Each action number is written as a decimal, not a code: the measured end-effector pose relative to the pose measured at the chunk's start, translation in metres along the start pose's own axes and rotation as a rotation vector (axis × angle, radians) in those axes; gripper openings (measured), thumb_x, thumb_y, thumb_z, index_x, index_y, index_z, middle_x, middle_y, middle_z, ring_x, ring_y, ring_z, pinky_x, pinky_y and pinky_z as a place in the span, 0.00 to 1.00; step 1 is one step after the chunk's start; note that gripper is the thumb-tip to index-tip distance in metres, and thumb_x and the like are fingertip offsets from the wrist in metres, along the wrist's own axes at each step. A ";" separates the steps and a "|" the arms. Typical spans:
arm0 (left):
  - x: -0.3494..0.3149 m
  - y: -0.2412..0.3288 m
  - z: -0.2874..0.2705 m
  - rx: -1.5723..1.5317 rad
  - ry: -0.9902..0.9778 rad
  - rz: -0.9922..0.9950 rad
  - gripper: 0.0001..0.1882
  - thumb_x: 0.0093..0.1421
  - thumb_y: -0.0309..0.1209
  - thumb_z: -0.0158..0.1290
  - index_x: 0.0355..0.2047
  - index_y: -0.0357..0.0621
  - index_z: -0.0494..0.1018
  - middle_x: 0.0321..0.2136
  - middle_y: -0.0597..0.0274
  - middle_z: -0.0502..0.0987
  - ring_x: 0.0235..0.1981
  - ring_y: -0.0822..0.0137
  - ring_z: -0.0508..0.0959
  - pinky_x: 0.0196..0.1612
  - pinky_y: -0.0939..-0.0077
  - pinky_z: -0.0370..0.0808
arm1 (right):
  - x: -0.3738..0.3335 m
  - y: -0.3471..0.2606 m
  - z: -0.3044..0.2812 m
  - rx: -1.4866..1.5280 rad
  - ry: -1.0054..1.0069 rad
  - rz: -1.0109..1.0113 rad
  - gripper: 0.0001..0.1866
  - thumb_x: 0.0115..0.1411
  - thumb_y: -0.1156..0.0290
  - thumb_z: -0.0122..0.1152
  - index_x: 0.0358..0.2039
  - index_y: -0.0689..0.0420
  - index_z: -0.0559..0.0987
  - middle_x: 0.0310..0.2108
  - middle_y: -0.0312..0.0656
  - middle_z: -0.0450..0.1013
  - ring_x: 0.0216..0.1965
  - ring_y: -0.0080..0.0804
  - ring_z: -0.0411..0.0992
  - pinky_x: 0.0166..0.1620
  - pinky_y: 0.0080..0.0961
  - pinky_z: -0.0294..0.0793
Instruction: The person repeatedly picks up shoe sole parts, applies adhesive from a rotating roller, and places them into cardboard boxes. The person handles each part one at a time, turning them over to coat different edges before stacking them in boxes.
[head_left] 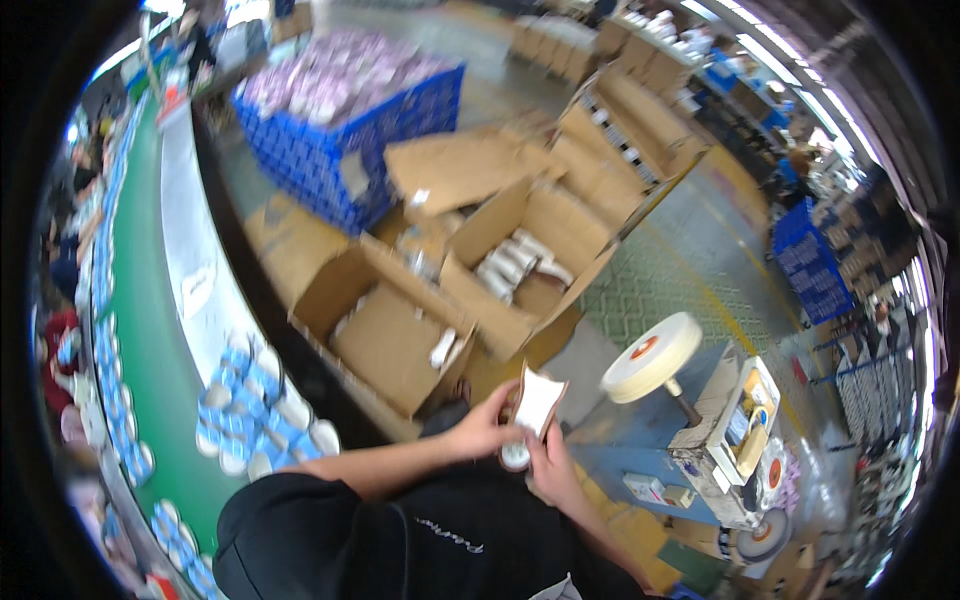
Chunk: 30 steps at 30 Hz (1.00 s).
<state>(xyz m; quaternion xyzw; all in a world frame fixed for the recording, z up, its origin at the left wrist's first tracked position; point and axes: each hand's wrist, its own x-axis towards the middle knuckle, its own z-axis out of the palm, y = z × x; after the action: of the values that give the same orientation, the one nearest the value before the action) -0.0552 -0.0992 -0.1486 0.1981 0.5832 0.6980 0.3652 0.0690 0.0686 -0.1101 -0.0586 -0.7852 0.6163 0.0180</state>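
Observation:
Both my hands hold a small white piece with brown edges (540,400) in front of my body; its exact kind is not clear. My left hand (483,430) grips it from the left, fingers closed around its brown side. From the right and below, my right hand (548,468) pinches it. A pale round end (515,457) shows between my hands, and I cannot tell whether it belongs to the same piece. Beyond my hands, an open cardboard box (590,228) holds several white pieces (512,262).
Left, blue-and-white sandals (255,410) lie piled beside a green conveyor belt (150,290). Another carton (385,335) holds a few white pieces. A machine (640,440) with a cream wheel (652,358) stands right. Farther off is a blue crate (320,165) of pinkish packets.

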 end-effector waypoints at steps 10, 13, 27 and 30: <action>0.109 -0.208 -0.249 0.219 0.943 -0.192 0.48 0.63 0.26 0.67 0.80 0.39 0.55 0.69 0.33 0.75 0.71 0.38 0.77 0.74 0.52 0.73 | 0.047 0.099 0.015 -0.149 -0.421 0.801 0.37 0.83 0.58 0.60 0.83 0.63 0.60 0.70 0.54 0.77 0.58 0.31 0.80 0.65 0.34 0.78; 0.113 -0.291 -0.328 0.302 0.966 -0.524 0.48 0.61 0.28 0.66 0.78 0.31 0.57 0.67 0.29 0.76 0.69 0.36 0.78 0.72 0.52 0.75 | 0.053 0.119 0.014 -0.103 -0.483 1.065 0.35 0.83 0.58 0.61 0.81 0.62 0.65 0.67 0.50 0.79 0.58 0.31 0.80 0.65 0.35 0.78; 0.240 -0.520 -0.469 0.534 0.790 -0.755 0.31 0.67 0.32 0.57 0.71 0.47 0.76 0.65 0.43 0.83 0.65 0.42 0.82 0.69 0.51 0.77 | 0.064 0.174 0.014 0.301 -0.013 1.779 0.33 0.84 0.51 0.53 0.79 0.58 0.68 0.67 0.49 0.79 0.62 0.39 0.81 0.66 0.40 0.78; 0.276 -0.557 -0.476 0.480 0.747 -0.802 0.32 0.68 0.29 0.54 0.73 0.51 0.75 0.65 0.46 0.83 0.66 0.43 0.82 0.70 0.52 0.77 | 0.070 0.187 0.009 0.280 0.002 1.817 0.32 0.84 0.52 0.54 0.79 0.58 0.68 0.66 0.49 0.80 0.61 0.40 0.81 0.66 0.41 0.79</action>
<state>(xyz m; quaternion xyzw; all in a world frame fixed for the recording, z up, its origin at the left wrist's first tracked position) -0.4150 -0.1838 -0.8384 -0.2195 0.8429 0.3767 0.3153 0.0113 0.1116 -0.2969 -0.6509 -0.3557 0.4829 -0.4654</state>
